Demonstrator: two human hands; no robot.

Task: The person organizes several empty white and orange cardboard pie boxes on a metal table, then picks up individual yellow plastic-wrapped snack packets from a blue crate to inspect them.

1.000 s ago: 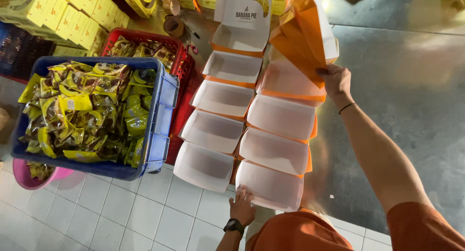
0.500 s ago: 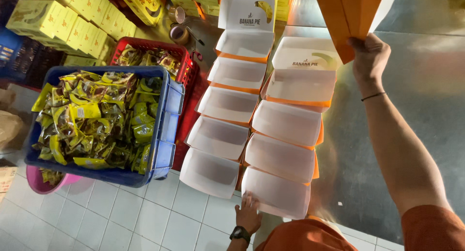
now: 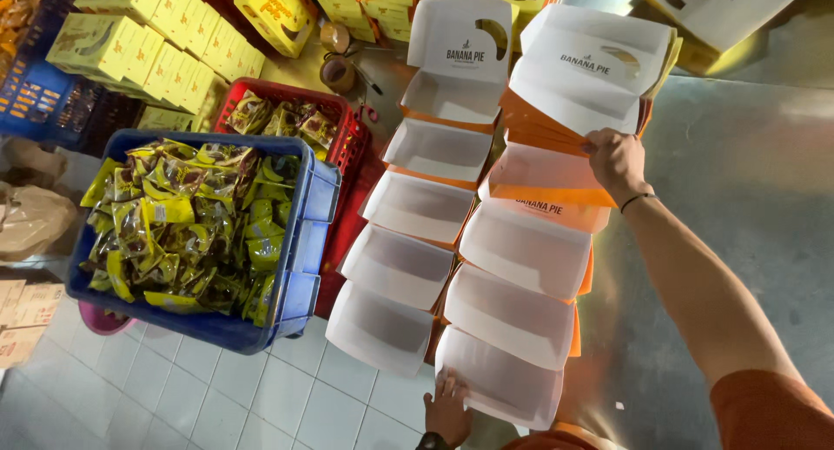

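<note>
Open cartons point(image 3: 526, 250) are white inside with orange outer faces, as is the stack of folded cartons point(image 3: 580, 85). A blue crate point(image 3: 300, 241) holds yellow and green glossy packets point(image 3: 174, 224); the crate behind it point(image 3: 347, 142) is red. The closed boxes point(image 3: 156, 55) are yellow; the floor tiles point(image 3: 261, 398) are pale grey-white, the metal table point(image 3: 747, 198) dull silver.

Packing room, snack crates point(image 3: 204, 233), stacked cartons point(image 3: 152, 50)

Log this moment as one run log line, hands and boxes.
right hand: grips stack of open boxes | left hand: touches nearest open box | blue crate of packets: beside rows
</note>
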